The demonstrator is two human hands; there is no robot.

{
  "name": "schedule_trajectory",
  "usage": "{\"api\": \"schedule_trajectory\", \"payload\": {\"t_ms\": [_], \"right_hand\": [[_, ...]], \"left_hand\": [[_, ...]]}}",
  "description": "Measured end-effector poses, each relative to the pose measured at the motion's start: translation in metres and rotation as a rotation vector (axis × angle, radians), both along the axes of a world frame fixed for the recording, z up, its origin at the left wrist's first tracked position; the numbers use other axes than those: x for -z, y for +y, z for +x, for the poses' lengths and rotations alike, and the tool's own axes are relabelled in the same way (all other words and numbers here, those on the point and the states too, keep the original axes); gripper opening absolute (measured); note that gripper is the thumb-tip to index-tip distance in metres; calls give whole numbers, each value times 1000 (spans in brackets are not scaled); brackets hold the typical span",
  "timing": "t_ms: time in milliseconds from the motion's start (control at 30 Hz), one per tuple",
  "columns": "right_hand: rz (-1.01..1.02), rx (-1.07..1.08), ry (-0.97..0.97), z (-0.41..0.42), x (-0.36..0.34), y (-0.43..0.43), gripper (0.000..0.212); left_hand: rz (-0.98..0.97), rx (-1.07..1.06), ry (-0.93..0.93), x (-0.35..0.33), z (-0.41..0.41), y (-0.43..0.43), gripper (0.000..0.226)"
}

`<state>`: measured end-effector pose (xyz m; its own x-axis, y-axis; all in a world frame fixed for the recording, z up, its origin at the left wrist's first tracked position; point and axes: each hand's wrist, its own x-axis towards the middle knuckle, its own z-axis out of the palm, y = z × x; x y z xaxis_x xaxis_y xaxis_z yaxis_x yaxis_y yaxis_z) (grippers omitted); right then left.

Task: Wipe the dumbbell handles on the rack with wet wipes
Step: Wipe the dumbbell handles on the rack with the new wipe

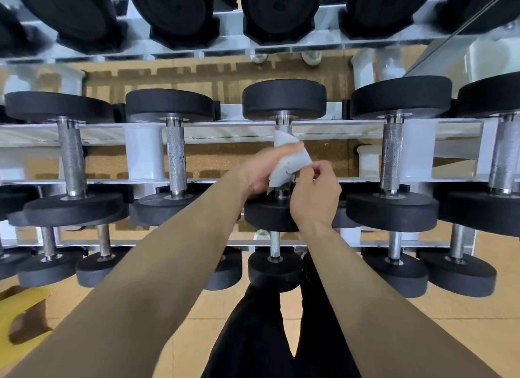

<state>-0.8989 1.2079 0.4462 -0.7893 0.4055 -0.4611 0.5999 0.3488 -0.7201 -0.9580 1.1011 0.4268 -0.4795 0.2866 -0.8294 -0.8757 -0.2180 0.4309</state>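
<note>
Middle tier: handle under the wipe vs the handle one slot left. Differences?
The centre handle is mostly wrapped in the wet wipe; the left neighbour handle is bare. The left hand and right hand hold it on the centre handle; nothing touches the left neighbour handle. Shared: knurled steel, same tier of the rack.

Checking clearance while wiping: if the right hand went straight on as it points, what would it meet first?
The right hand would meet the wet wipe first; its fingertips seem to pinch its edge. Just behind is the dumbbell handle, gripped by the left hand.
</note>
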Motion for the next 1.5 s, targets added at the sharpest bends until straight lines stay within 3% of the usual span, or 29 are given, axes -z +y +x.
{"api": "schedule_trajectory", "payload": {"t_ms": [100, 200, 300, 367, 467, 567, 667, 800, 867, 1000, 1100, 1200, 1400, 1500], "right_hand": [[0, -4, -3, -1, -1, 0, 22], [19, -8, 5, -1, 1, -1, 18], [29, -9, 18, -1, 1, -2, 14], [31, -7, 14, -1, 2, -2, 13], [27, -5, 11, -2, 1, -1, 18], [22, -1, 8, -1, 0, -1, 21], [18, 9, 6, -1, -1, -2, 20], [8, 10, -8, -1, -1, -2, 17], [18, -1, -6, -1, -1, -1, 16], [28, -12, 8, -1, 0, -1, 17], [30, -20, 12, -1, 2, 0, 18], [33, -20, 5, -1, 1, 0, 19], [39, -4, -5, -2, 2, -1, 16], [28, -2, 3, -1, 1, 0, 17]], "left_hand": [[-71, 58, 61, 4, 11, -3, 33], [-313, 141, 151, 3, 17, 2, 21], [-620, 268, 255, -2, 17, 1, 36], [-695, 154, 297, -3, 9, -1, 46], [-517, -63, 253, -10, -8, 6, 52], [-191, -226, 126, -7, -17, 10, 30], [-6, -138, 64, -6, -15, 5, 25], [-28, 8, 95, -7, -2, -4, 33], [-117, 138, 125, -10, 8, -9, 42], [-565, 598, 418, -18, 28, -29, 36], [-607, 662, 414, -28, 39, -43, 31], [-491, 541, 325, -26, 43, -46, 37], [-226, -1, 63, 0, 12, -11, 56], [-153, -89, 27, 7, 12, -7, 59]]}}
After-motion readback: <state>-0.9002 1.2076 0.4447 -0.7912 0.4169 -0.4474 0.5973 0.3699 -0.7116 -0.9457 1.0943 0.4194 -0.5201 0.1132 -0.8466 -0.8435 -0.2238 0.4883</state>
